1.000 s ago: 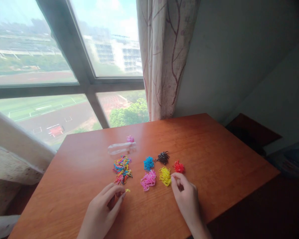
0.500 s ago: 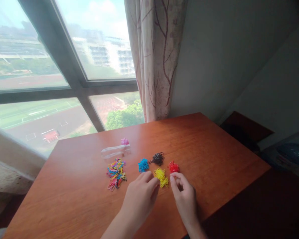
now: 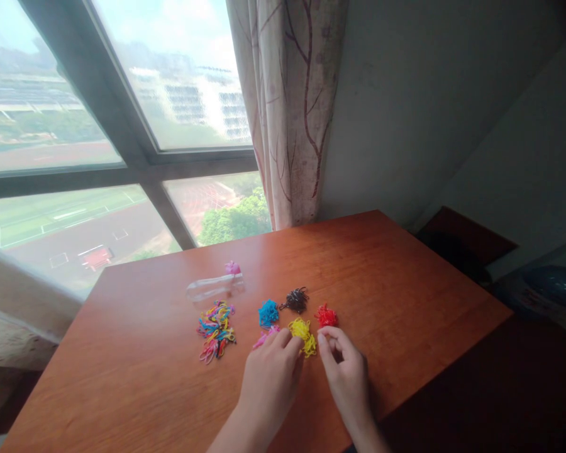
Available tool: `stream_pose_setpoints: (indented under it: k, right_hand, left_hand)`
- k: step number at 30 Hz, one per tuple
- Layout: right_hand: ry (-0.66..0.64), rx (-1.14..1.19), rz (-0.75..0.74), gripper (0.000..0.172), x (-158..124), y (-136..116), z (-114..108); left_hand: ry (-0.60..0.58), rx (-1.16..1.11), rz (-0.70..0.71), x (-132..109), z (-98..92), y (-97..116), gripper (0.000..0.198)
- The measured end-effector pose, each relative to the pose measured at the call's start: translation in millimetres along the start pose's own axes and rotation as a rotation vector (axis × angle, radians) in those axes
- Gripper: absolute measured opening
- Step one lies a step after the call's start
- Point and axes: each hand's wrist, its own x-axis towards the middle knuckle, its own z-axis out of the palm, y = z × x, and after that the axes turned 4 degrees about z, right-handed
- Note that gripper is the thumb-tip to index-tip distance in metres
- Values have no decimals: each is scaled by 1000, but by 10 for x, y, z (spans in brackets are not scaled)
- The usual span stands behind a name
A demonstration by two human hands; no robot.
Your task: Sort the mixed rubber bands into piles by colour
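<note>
My left hand (image 3: pixel 274 368) is closed, its fingertips curled down at the near edge of a pile of yellow elastic bands (image 3: pixel 303 335). Pink bands (image 3: pixel 265 335) show partly behind its knuckles. Whatever the left fingers hold is hidden. My right hand (image 3: pixel 345 362) has thumb and forefinger drawn together just below a pile of red bands (image 3: pixel 326 316); anything pinched there is too small to make out. Blue bands (image 3: pixel 268 313) and black bands (image 3: pixel 296 300) form piles further back. A mixed multicoloured heap of bands (image 3: pixel 216 331) lies to the left.
A clear plastic bag (image 3: pixel 212 287) with a pink piece (image 3: pixel 233 267) at its end lies behind the mixed heap. The wooden table (image 3: pixel 136 365) reaches to a window and a curtain (image 3: pixel 292 119). Its right edge drops off to a dark area.
My left hand has shifted slightly right and down relative to the piles, uncovering the pink bands. My right hand stays almost in place. The view has moved a little.
</note>
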Motion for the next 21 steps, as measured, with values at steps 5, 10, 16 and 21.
stream_pose_setpoints:
  k: [5,10,16,21]
  right_hand:
    - [1,-19,-17,35,-4,-12,-1]
    - [25,-111,-75,33,-26,-17,-19]
    - [-48,-294,-388,28,-167,-71,137]
    - [-230,-371,-525,25,-472,-274,573]
  left_hand:
    - [65,-26,-30,-142,-140,-258,17]
    - [247,-38,-117,-390,-368,-771,23]
    - [306,0,-303,-644,-505,-1297,23]
    - [251,-96,-322,-724,-376,-1428,23]
